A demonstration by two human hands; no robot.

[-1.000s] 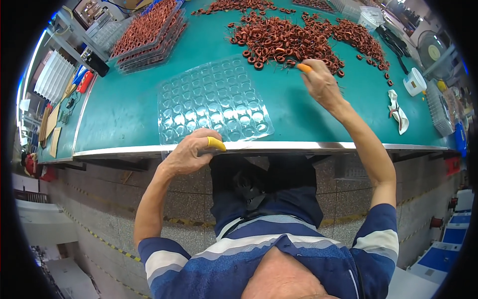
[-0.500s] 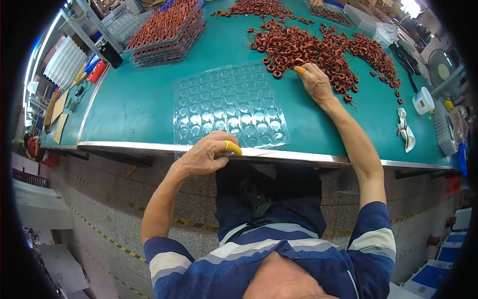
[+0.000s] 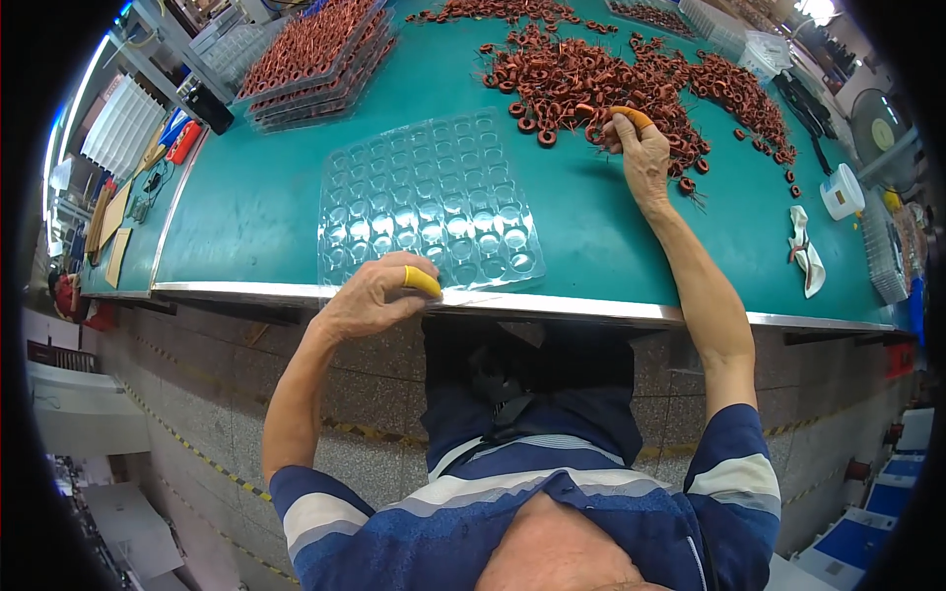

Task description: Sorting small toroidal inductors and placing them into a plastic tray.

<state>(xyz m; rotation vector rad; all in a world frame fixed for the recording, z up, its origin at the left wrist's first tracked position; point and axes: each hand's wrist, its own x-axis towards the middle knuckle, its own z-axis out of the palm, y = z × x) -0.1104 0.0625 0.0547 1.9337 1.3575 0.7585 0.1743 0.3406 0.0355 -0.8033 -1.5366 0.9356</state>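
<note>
A clear plastic tray (image 3: 434,182) with rows of round pockets lies at a slant on the green table, its near side at the table edge. My left hand (image 3: 379,295), with a yellow finger cot, is closed on the tray's near edge; the fingertips are partly hidden. At the front of a heap of red-brown wire-wound ring coils (image 3: 562,84), my right hand (image 3: 645,163) is raised a little, an orange cot on its index finger. Its fingers are pinched on what looks like a single coil (image 3: 594,134), partly lost against the heap.
Stacked trays full of coils (image 3: 310,59) stand at the far left, beside a black cylinder (image 3: 205,106). Toward the right are a white tub (image 3: 841,192), a white cloth-like piece (image 3: 808,256) and more clear trays (image 3: 882,246). A metal strip (image 3: 591,308) edges the table.
My left hand and the tray have shifted left. My right hand has moved slightly right, and its index finger, stretched to the heap before, is now bent into a pinch.
</note>
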